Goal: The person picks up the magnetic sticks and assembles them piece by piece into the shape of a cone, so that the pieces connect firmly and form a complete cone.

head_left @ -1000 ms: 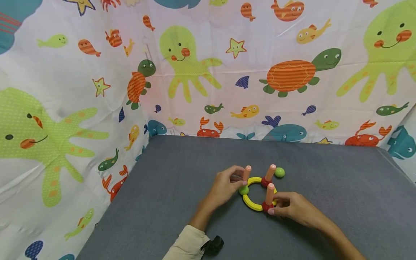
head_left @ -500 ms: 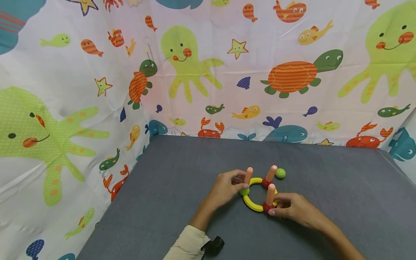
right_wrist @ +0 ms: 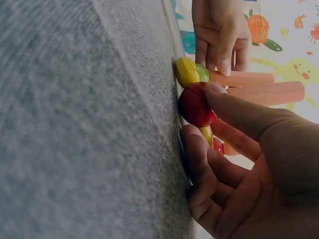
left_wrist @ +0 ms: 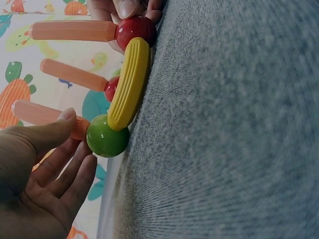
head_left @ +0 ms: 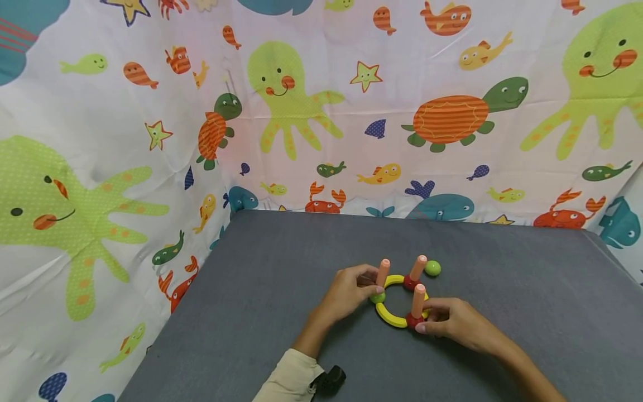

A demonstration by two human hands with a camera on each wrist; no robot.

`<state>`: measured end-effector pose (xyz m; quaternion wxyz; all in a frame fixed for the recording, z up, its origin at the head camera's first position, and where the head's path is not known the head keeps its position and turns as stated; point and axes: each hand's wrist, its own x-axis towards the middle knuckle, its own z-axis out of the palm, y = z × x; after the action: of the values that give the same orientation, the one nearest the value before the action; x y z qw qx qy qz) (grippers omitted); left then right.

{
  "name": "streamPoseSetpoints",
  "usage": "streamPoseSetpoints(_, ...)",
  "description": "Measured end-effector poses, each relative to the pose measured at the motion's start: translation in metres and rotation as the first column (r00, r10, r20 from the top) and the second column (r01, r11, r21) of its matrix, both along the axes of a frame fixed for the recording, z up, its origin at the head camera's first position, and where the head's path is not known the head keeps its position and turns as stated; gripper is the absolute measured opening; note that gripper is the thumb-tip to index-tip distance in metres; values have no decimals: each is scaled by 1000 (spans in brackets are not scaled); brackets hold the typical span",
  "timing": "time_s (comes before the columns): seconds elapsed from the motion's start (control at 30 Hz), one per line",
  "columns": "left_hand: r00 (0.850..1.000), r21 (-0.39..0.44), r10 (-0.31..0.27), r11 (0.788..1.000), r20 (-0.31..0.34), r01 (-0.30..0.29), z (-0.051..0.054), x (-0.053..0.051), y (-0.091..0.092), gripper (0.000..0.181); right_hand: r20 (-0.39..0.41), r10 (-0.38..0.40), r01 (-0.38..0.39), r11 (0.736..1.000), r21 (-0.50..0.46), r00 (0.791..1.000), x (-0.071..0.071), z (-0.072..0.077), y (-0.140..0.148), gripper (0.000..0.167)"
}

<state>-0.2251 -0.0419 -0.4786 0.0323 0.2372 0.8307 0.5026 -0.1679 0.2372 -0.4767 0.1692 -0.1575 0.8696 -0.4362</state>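
Observation:
A ring of yellow curved pieces [head_left: 389, 317] joined by coloured balls lies on the grey surface, with three peach rods standing up from the balls. My left hand [head_left: 349, 291] pinches the left rod [left_wrist: 45, 113] low down, just above its green ball [left_wrist: 107, 135]. At the front of the ring, my right hand [head_left: 456, 322] holds a red ball [right_wrist: 197, 104] between thumb and fingers; the front rod [head_left: 418, 301] rises from that ball. Another red ball [head_left: 411, 283] carries the back rod [head_left: 418, 268]. The right side of the ring is partly hidden by my right hand.
A loose green ball [head_left: 432, 268] sits just behind the ring, close to the back rod. Grey cloth [head_left: 281, 251] covers the table. A printed sea-animal curtain [head_left: 311, 111] hangs along the back and left side.
Both hands keep their hold, and the ring stays in place. Only a slight shift of the whole view shows.

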Motion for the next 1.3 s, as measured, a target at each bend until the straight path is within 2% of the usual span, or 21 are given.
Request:
streamPoseSetpoints(0.23,1000,-2,1,1000,6,-1,-2,0,0,28,-23,16,-16,1000,-24,1000,-2,4,8,33)
streamPoseSetpoints(0.4,1000,-8,9,1000,22,-9,-1,1,1,28,-56,-57,57,998,0,997,-6,11,13,39)
streamPoseSetpoints(0.53,999,-7,14,1000,30,-14,-2,1,2,29,-114,-131,136,990,35,985,-12,15,15,37)
streamPoseSetpoints(0.63,999,-3,15,1000,29,-15,-3,1,2,28,-195,-181,198,978,68,964,-18,17,16,35)
streamPoseSetpoints(0.77,1000,-1,17,1000,24,-17,-3,1,2,29,-293,-237,272,959,82,926,-26,16,17,36)
streamPoseSetpoints(0.9,1000,1,17,1000,23,-17,-2,1,2,29,-347,-287,325,944,56,893,-34,13,18,36)
streamPoseSetpoints(1.07,1000,5,12,1000,12,-12,-3,1,1,29,-414,-356,399,917,20,838,-44,8,22,37)
streamPoseSetpoints(1.13,1000,5,12,1000,6,-12,-3,1,1,28,-424,-371,417,909,17,826,-48,6,23,40)
streamPoseSetpoints(1.2,1000,5,13,1000,0,-13,-5,1,1,28,-417,-370,420,907,32,830,-50,4,24,44)
streamPoseSetpoints(1.3,1000,6,13,1000,-1,-13,-5,0,2,28,-380,-352,405,912,66,855,-53,2,25,51)
